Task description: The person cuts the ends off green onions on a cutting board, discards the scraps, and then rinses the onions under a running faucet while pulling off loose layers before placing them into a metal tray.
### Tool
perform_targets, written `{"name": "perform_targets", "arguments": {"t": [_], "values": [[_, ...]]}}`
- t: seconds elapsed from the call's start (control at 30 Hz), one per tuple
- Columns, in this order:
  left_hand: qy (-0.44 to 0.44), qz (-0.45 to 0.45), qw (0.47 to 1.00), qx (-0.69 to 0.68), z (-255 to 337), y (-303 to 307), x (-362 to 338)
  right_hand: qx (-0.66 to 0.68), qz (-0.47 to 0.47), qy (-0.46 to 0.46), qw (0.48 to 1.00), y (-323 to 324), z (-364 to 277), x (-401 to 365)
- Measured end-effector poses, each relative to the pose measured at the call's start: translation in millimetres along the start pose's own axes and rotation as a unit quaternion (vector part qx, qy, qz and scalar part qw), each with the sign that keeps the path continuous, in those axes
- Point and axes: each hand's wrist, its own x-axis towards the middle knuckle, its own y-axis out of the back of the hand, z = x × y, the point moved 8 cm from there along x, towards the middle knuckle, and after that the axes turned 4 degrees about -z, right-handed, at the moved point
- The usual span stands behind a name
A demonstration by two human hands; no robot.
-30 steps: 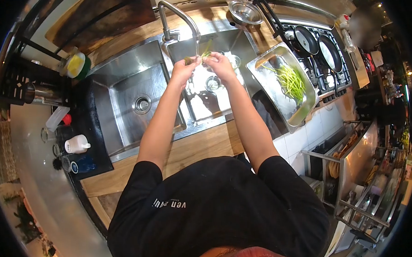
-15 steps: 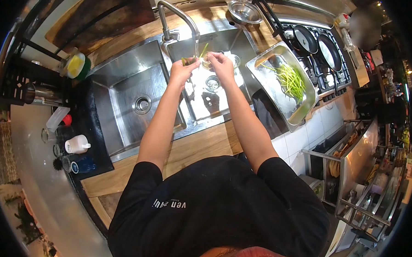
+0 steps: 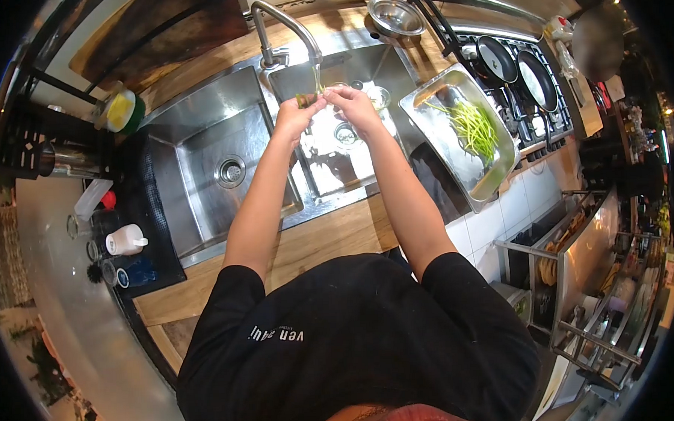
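Under the faucet (image 3: 299,22), over the right basin (image 3: 394,136), my two hands are brought together. My left hand (image 3: 293,120) is closed around thin green vegetable stalks (image 3: 302,101), whose ends stick out past its fingers. My right hand (image 3: 353,108) pinches the stalk end close to the left fingertips, in the thin stream of water. Fingers hide most of what is held. To the right, a metal tray (image 3: 481,193) holds a loose pile of similar long green stalks (image 3: 472,128).
An empty-looking left basin (image 3: 199,156) adjoins. A metal bowl (image 3: 396,17) stands behind the sink. Frying pans (image 3: 498,59) sit on the stove at right. A white mug (image 3: 126,239) and blue cup (image 3: 137,272) are at left. A metal rack (image 3: 588,267) stands at lower right.
My right hand has moved left until its fingertips meet the left hand's. The stalk tip that stood up between them is no longer raised. The view has shifted slightly.
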Motion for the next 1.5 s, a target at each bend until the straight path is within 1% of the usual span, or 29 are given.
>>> {"name": "perform_targets", "arguments": {"t": [0.2,0.27,0.3,0.37,0.5,0.6,0.67,0.7,0.77,0.8,0.83,0.87,0.9,0.93,0.97,1.0,1.03,1.07,1.13,1.17,1.23,1.27,1.33,1.37,1.43,1.5], "values": [[-0.002,-0.021,1.0,-0.002,-2.2,1.0,2.9,0.021,-0.012,-0.017,1.0,-1.5,5.7,1.5],[0.012,-0.013,1.0,-0.01,-6.0,2.3,4.1,0.064,-0.011,-0.025,0.998,-0.1,9.1,0.6],[0.012,-0.013,1.0,-0.01,-7.0,2.9,4.5,0.064,-0.011,-0.025,0.998,1.3,10.9,1.2],[0.01,-0.019,1.0,-0.008,-8.4,3.5,4.7,0.119,-0.022,-0.038,0.992,1.5,17.0,2.4],[0.016,-0.013,1.0,-0.012,-8.7,3.8,3.4,0.117,-0.022,-0.011,0.993,6.0,14.8,1.3],[0.006,-0.024,1.0,-0.013,-4.1,3.2,1.0,0.105,-0.006,-0.019,0.994,10.1,13.5,-4.0],[0.004,-0.017,1.0,-0.009,-2.8,3.6,1.5,0.083,0.023,-0.008,0.996,17.9,8.8,-10.3],[0.004,-0.02,1.0,-0.008,-1.8,2.2,1.7,0.083,0.026,-0.008,0.996,18.8,-2.8,-21.4],[-0.006,-0.001,1.0,-0.004,2.8,5.4,2.4,-0.082,0.098,0.064,0.99,39.5,-39.0,-48.6],[-0.005,-0.002,1.0,-0.005,3.7,7.3,3.9,-0.074,0.113,0.109,0.985,58.4,-45.5,-56.9],[-0.019,-0.005,1.0,0.013,6.7,10.5,6.3,-0.101,0.17,0.163,0.967,84.4,-51.4,-68.5],[-0.03,-0.007,0.999,0.03,7.8,13.9,7.6,-0.134,0.209,0.191,0.95,109.3,-63.6,-84.5],[-0.062,-0.007,0.998,0.021,12.4,17.1,7.6,-0.165,0.216,0.221,0.937,137.4,-75.2,-96.4],[-0.056,-0.007,0.998,0.019,14.7,18.6,6.6,-0.177,0.242,0.228,0.926,165.2,-83.9,-110.1],[-0.05,0.001,0.998,0.025,19.9,20.4,5.4,-0.265,0.313,0.231,0.882,189.8,-99.4,-127.5],[-0.042,0.008,0.999,0.031,23.0,21.1,4.4,-0.312,0.351,0.209,0.858,231.7,-94.1,-131.2],[-0.048,0.01,0.998,0.03,24.9,20.1,5.1,-0.41,0.392,0.15,0.81,249.9,-101.9,-144.3],[-0.041,0.007,0.999,0.029,24.9,18.0,6.5,-0.447,0.405,0.128,0.787,275.2,-99.0,-146.4],[-0.007,0.01,0.999,0.051,21.2,14.5,11.0,-0.534,0.368,0.059,0.759,296.6,-96.3,-147.2],[0.017,0.012,0.998,0.066,13.6,14.6,14.5,-0.535,0.368,0.057,0.758,308.3,-93.7,-146.5],[0.015,0.006,0.999,0.049,0.5,12.2,22.0,-0.605,0.349,0.035,0.715,319.6,-82.1,-142.5],[0.01,0.003,0.999,0.031,-2.6,11.3,23.9,-0.605,0.349,0.034,0.715,313.0,-83.6,-145.0],[0.013,0.002,0.999,0.03,-1.2,9.6,19.3,-0.683,0.375,-0.028,0.626,283.2,-94.7,-152.1],[0.015,0.001,0.999,0.028,-0.2,9.0,17.2,-0.673,0.386,0.009,0.631,268.7,-99.4,-152.8],[0.024,0.007,0.999,0.031,0.1,10.1,16.1,-0.544,0.377,0.168,0.731,238.8,-97.9,-145.2],[0.034,0.013,0.999,0.034,-6.7,12.5,18.5,-0.434,0.328,0.14,0.827,171.7,-95.4,-135.7]]}}
